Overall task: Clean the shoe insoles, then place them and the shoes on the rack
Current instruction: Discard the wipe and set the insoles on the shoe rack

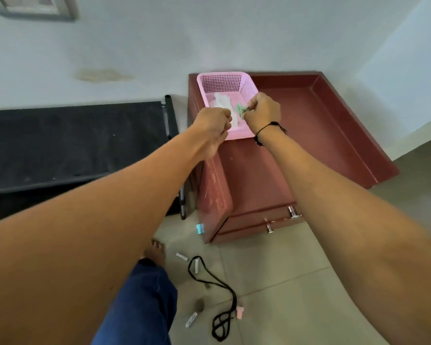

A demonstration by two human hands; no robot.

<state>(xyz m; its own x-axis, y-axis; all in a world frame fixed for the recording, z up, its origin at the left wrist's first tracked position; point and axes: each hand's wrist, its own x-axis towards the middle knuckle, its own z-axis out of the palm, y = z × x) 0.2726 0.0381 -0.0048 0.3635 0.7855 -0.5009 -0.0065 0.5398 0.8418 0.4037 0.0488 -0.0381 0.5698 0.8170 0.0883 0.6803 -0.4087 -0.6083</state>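
Early stage, judging by layout: left hand (213, 124) pinching white insole-like sheet (222, 103) over pink basket (225, 82) on red counter (296, 125); right hand (261, 112) pinching green cloth (241, 111). No shoes or rack visible; sheet identity uncertain, fingertips hidden behind knuckles.

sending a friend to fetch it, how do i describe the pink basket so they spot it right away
Find the dark red cabinet standing against the white wall, beside a black bench. On the cabinet's top, at its back left corner, sits the pink basket. It is the only pink, perforated plastic container there, with white material lying inside.
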